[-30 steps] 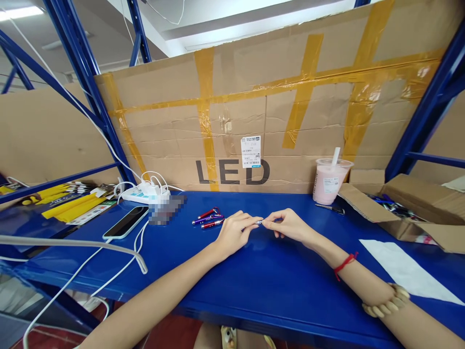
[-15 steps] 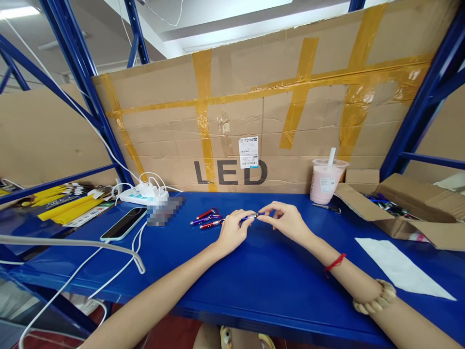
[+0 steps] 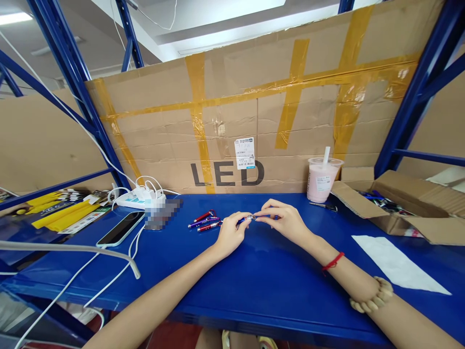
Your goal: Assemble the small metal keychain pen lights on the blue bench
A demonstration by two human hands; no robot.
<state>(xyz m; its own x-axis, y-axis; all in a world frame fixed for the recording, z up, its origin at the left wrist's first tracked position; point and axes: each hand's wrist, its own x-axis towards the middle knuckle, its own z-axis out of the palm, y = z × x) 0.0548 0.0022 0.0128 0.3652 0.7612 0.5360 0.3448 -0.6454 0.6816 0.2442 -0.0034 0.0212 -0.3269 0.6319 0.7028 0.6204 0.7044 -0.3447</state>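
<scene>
A small blue metal penlight (image 3: 245, 219) with a silver end is held just above the blue table. My left hand (image 3: 231, 233) is closed around its body, the silver end pointing right. The thumb and forefinger of my right hand (image 3: 281, 220) pinch that silver end; exactly what they grip there is too small to make out. Left of my left hand lie similar slim penlights: a red one (image 3: 204, 216) at the back, a purple one (image 3: 199, 222) in the middle and another red one (image 3: 209, 226) in front, partly hidden by my fingers.
Leftward are a phone (image 3: 121, 229), white cables and a power strip (image 3: 140, 196). A pink drink cup (image 3: 321, 182), dark nail clippers (image 3: 323, 207), an open carton (image 3: 390, 220) of small items and white paper (image 3: 397, 264) sit rightward. Cardboard (image 3: 163, 145) stands behind the table.
My right thumb and forefinger have closed in on the silver end of the penlight. My left hand keeps its hold. The whole view has shifted slightly.
</scene>
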